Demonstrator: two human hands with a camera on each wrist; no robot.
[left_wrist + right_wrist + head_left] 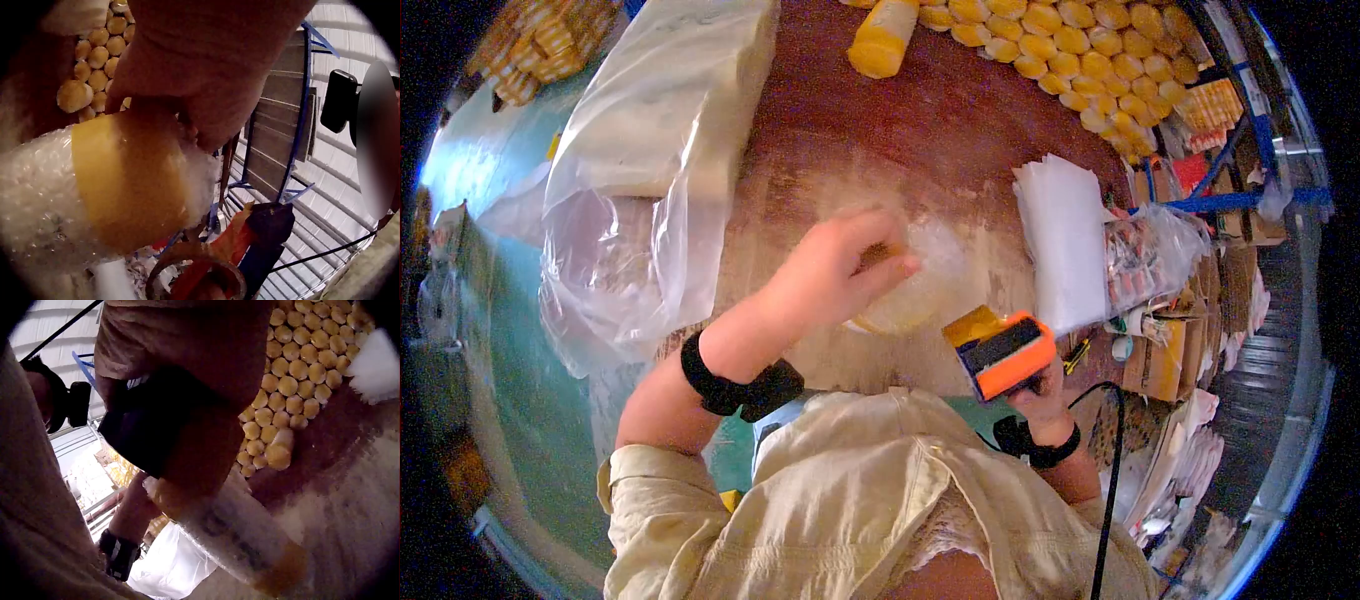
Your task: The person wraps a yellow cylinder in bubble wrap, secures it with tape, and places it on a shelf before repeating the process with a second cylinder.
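Observation:
A cylinder in bubble wrap (940, 262) (37, 194) (228, 534) lies on the brown table, a yellow-orange band (128, 181) around one end. The left hand (835, 265) (194, 81) is over that end, its fingers curved against the wrap; the fingertips are partly hidden. Just right of the cylinder, the right hand (1040, 397) (187, 344) grips an orange and dark-blue tape dispenser (1007, 357) (265, 231) (147, 428). A tape roll (197, 265) on the dispenser shows in the left wrist view.
Many yellow-ended rolls (1100, 60) are stacked at the back right, with a single one (883, 40) nearby. Large plastic-covered material (670, 110) stands left. White sheets (1062, 240) and a bagged bundle (1150, 260) lie right. A black cable (1116, 470) runs beside the right arm.

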